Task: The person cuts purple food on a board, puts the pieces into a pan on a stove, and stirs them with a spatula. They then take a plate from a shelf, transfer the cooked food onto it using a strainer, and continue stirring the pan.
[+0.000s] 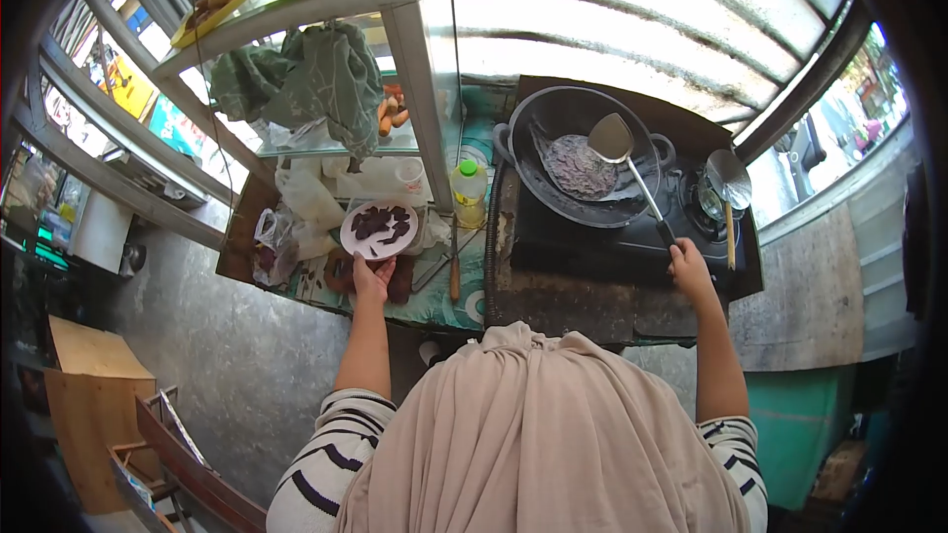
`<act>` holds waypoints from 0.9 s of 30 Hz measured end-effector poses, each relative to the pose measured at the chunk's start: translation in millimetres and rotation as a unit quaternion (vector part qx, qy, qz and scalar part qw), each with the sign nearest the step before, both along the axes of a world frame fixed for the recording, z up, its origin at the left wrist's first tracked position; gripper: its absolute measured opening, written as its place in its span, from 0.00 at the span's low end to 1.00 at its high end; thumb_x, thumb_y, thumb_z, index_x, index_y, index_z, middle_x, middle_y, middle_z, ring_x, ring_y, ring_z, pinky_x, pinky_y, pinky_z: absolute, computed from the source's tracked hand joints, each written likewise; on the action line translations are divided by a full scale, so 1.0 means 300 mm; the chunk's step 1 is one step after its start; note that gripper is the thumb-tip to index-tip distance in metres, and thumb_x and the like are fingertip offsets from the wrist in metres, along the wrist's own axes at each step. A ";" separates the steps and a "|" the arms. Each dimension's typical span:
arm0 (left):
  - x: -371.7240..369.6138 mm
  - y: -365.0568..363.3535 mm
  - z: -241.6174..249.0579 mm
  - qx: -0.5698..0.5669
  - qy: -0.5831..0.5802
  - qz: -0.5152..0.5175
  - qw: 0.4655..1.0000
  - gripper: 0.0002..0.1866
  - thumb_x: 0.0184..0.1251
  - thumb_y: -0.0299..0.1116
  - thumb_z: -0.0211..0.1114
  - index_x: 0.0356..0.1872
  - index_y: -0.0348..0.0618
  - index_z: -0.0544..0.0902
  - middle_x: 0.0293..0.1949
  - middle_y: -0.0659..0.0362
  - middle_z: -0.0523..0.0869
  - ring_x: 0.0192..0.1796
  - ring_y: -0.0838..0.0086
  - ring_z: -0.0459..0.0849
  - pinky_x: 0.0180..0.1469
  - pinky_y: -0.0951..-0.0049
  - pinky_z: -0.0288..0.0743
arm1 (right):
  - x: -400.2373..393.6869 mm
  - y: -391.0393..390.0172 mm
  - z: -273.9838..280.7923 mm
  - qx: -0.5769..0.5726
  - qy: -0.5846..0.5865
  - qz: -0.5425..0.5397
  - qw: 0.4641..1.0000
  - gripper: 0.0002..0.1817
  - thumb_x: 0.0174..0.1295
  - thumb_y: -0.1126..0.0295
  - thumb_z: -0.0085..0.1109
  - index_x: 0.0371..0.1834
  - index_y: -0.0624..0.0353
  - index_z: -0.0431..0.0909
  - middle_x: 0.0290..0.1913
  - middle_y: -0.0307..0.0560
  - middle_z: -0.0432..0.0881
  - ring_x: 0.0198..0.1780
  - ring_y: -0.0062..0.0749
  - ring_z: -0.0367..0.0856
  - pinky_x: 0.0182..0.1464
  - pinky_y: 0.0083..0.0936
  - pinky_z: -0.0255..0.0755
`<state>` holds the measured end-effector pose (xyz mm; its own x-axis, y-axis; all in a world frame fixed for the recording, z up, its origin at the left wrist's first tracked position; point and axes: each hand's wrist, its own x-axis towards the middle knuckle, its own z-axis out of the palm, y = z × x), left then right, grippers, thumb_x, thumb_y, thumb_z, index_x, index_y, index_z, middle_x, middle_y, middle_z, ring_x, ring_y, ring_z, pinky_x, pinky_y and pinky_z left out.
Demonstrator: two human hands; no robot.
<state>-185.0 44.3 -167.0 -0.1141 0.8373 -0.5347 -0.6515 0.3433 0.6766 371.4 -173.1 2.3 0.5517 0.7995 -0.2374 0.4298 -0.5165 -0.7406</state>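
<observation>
My left hand (371,277) holds a white plate (378,229) with dark purple slices on it, above the counter left of the stove. My right hand (688,267) grips the black handle of a metal spatula (612,139), whose blade hangs over a dark wok (583,154). Purple-grey food lies in the wok's middle. The wok sits on a black stove (632,237).
A yellow oil bottle (468,192) stands between plate and wok. A knife (454,262) lies on the counter. A skimmer ladle (729,183) rests right of the wok. A glass display shelf (326,0) with trays of fried food and green cloth stands at left.
</observation>
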 end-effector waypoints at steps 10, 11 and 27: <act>-0.039 -0.001 0.003 0.008 0.044 -0.039 0.998 0.22 0.75 0.46 0.40 0.57 0.39 0.63 0.42 0.47 0.79 0.36 0.57 0.85 0.38 0.64 0.84 | 0.108 0.035 -0.045 -0.034 -0.186 -0.023 0.982 0.17 0.64 0.63 0.50 0.51 0.61 0.71 0.45 0.64 0.79 0.51 0.59 0.76 0.53 0.42 0.68; -0.043 -0.001 -0.004 0.007 0.048 -0.045 0.998 0.21 0.75 0.46 0.39 0.57 0.39 0.63 0.43 0.47 0.78 0.36 0.57 0.85 0.38 0.63 0.84 | 0.101 0.033 -0.044 -0.037 -0.175 -0.017 0.984 0.17 0.64 0.64 0.50 0.51 0.61 0.71 0.45 0.64 0.79 0.50 0.59 0.76 0.52 0.41 0.68; -0.003 0.030 -0.020 -0.001 0.039 0.000 0.999 0.20 0.73 0.43 0.46 0.58 0.42 0.66 0.45 0.50 0.77 0.40 0.57 0.83 0.40 0.64 0.84 | 0.045 0.070 0.030 -0.054 -0.259 0.027 0.964 0.22 0.63 0.69 0.47 0.62 0.49 0.65 0.43 0.68 0.78 0.48 0.65 0.75 0.49 0.49 0.67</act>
